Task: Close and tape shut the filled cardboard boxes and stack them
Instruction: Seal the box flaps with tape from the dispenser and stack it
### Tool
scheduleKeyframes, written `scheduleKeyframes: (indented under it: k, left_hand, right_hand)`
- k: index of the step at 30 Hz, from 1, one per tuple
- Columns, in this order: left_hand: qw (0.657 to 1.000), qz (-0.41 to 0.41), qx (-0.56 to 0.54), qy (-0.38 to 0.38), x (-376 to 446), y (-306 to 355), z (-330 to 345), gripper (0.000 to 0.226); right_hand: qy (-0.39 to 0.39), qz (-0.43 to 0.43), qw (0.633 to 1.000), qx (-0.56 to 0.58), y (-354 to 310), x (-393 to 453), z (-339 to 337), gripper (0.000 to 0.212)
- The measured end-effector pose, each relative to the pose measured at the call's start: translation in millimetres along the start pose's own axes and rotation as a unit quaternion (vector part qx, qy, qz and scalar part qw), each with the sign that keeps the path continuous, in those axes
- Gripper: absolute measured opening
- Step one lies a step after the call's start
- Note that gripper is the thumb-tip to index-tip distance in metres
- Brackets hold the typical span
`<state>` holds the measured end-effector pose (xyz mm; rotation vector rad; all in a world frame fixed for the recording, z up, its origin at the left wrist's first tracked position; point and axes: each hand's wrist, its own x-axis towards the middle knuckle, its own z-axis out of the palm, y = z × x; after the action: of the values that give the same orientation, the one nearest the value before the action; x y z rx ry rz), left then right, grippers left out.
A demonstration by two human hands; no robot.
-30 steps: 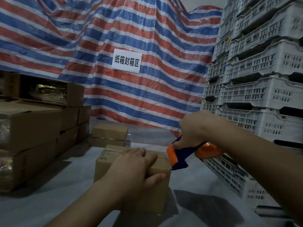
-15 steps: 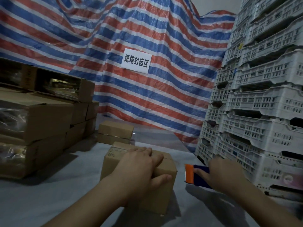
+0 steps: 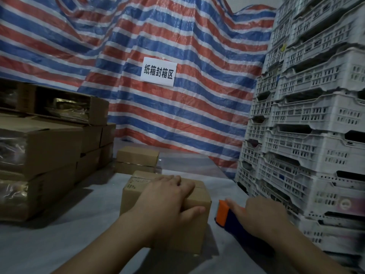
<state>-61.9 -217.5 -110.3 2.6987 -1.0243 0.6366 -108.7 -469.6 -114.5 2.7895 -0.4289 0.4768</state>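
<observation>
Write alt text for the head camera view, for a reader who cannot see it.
A person's left hand presses flat on a closed cardboard box on a grey surface, while the right hand rests on an orange and blue tape dispenser beside it. More cardboard boxes are stacked at left, white plastic crates at right, before a striped tarp bearing a paper sign.

Dim, flat indoor light, bluish cast, source not visible. Soft shadows on grey floor sheet [image 3: 59, 234] right of box stack [image 3: 39, 155] at left. Dull glare on plastic wrap there. White crates [image 3: 316, 135] at right bow outward, wide-angle distortion. Near right corner smeared by motion blur. Far sign [image 3: 159, 71] sharp.
</observation>
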Motion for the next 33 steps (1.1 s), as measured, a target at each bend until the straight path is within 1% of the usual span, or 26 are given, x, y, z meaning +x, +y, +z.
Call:
scheduleKeyframes:
  k: [1,2,3,4,6,8,9,11,13,15,16,17,19,20,21,22,24,26,27,28,30,31,32,33]
  left_hand:
    - [1.0,-0.001,0.0,-0.002,0,0,0,0.068]
    - [1.0,-0.003,0.0,-0.005,0,0,-1,0.068]
    - [1.0,-0.004,0.001,-0.007,0,1,-1,0.069]
    - [1.0,-0.005,0.001,-0.007,0,1,-1,0.069]
    - [1.0,-0.005,0.004,-0.003,0,2,-2,0.069]
    - [1.0,-0.003,0.01,0.001,0,2,-2,0.068]
    - [1.0,-0.002,0.011,0.002,0,3,-3,0.068]
    - [1.0,0.0,0.014,0.001,-1,3,-3,0.068]
    - [1.0,-0.001,0.016,-0.002,-1,3,-2,0.07]
    - [1.0,-0.002,0.017,-0.002,-1,3,-2,0.074]
    - [1.0,-0.002,0.021,0.0,-1,3,-1,0.075]
    - [1.0,-0.003,0.027,0.001,-1,4,-1,0.077]
    - [0.999,-0.006,0.041,0.003,-1,4,0,0.079]
    - [0.999,-0.008,0.046,0.008,0,5,0,0.079]
    - [0.999,-0.008,0.047,0.014,0,5,1,0.078]
    - [0.999,-0.009,0.045,0.018,-1,5,1,0.078]
    - [1.0,-0.015,0.022,0.014,-2,6,0,0.08]
    - [0.999,-0.023,-0.036,0.016,-3,5,-3,0.082]
    - [0.996,-0.028,-0.081,0.036,-4,3,-4,0.08]
    - [0.988,-0.034,-0.136,0.065,-7,1,-7,0.075]
    - [0.963,-0.052,-0.229,0.135,-14,-8,-15,0.066]
    - [0.951,-0.065,-0.249,0.169,-19,-14,-19,0.067]
    - [0.94,-0.081,-0.264,0.199,-25,-21,-22,0.071]
    - [0.93,-0.102,-0.278,0.218,-31,-29,-24,0.076]
  right_hand:
    - [0.014,-0.007,0.999,0.046,-4,2,-11,0.046]
    - [0.031,-0.013,0.992,0.119,-10,6,-22,0.046]
    - [0.044,-0.024,0.975,0.214,-18,8,-34,0.047]
    - [0.045,-0.044,0.949,0.31,-26,11,-45,0.044]
    - [0.03,-0.066,0.88,0.469,-47,15,-65,0.033]
    - [-0.003,-0.077,0.809,0.583,-68,14,-79,0.023]
    - [-0.024,-0.089,0.787,0.61,-76,14,-82,0.023]
    - [-0.057,-0.091,0.76,0.641,-90,15,-76,0.04]
    - [-0.093,-0.052,0.731,0.674,-98,13,-65,0.05]
    - [-0.112,-0.013,0.697,0.708,-102,11,-57,0.052]
    - [-0.114,-0.003,0.676,0.728,-101,9,-54,0.05]
    - [-0.118,0.02,0.651,0.75,-99,8,-51,0.043]
    - [-0.126,0.051,0.579,0.804,-95,4,-42,0.029]
    - [-0.124,0.066,0.555,0.82,-95,0,-38,0.028]
    - [-0.121,0.086,0.541,0.828,-96,-3,-30,0.03]
    - [-0.124,0.11,0.534,0.829,-98,-8,-25,0.036]
    - [-0.142,0.157,0.523,0.826,-103,-18,-18,0.055]
    - [-0.154,0.157,0.524,0.823,-105,-23,-15,0.069]
    - [-0.162,0.151,0.533,0.817,-105,-24,-14,0.072]
    - [-0.167,0.144,0.546,0.808,-105,-27,-16,0.071]
    - [-0.168,0.121,0.547,0.811,-102,-31,-15,0.06]
    - [-0.166,0.113,0.558,0.805,-101,-32,-15,0.058]
    - [-0.157,0.093,0.577,0.796,-98,-34,-14,0.064]
    - [-0.143,0.062,0.611,0.776,-96,-36,-13,0.077]
